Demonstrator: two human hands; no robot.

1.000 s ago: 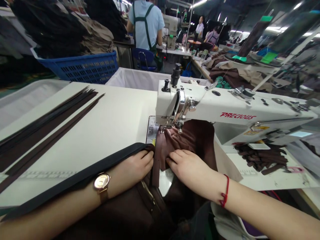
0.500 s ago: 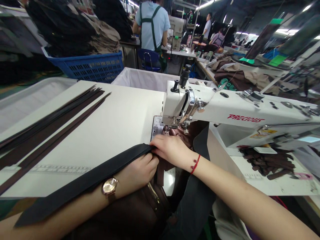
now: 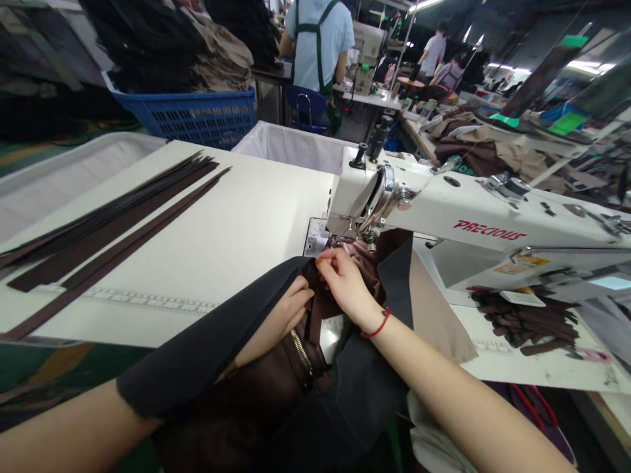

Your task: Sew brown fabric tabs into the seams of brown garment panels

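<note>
The edge of the dark brown fabric [image 3: 269,381] is being pinched between the thumb and fingers of the right hand [image 3: 341,279], just in front of the sewing machine's [image 3: 434,203] presser foot. Beside it, the fold is being gripped by the curled fingers of the left hand [image 3: 296,302], whose fingertips are being hidden by the cloth. The left forearm is being partly covered by a black panel [image 3: 207,322]. Near the left hand, a metal zipper [image 3: 302,351] is being exposed. The fabric is being partly supported by the table [image 3: 261,217], its lower part hanging over the near edge.
</note>
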